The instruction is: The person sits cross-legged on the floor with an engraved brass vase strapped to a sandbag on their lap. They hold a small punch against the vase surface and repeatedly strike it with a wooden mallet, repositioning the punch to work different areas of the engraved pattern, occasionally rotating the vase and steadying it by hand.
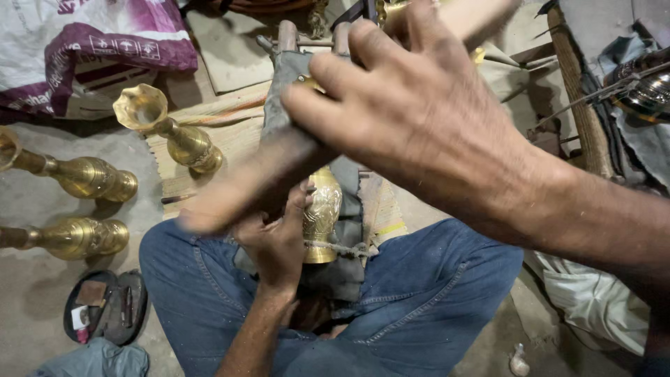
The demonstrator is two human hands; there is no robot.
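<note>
My right hand (412,112) is raised close to the camera and grips a long wooden stick (237,188), blurred with motion, that slants down to the left. Below it my left hand (276,241) holds an engraved brass vase (322,213) against grey cloth (349,269) on my lap, between my knees in blue jeans. A cord runs across the vase's lower end. Part of the vase is hidden behind the stick and my left fingers.
Three brass vases lie on the floor at left: one (167,129) on a woven mat, two (80,174) (73,237) on grey ground. A dark tray (105,307) of small tools sits lower left. A purple and white bag (91,42) lies top left. Shiny metalware (645,91) is at right.
</note>
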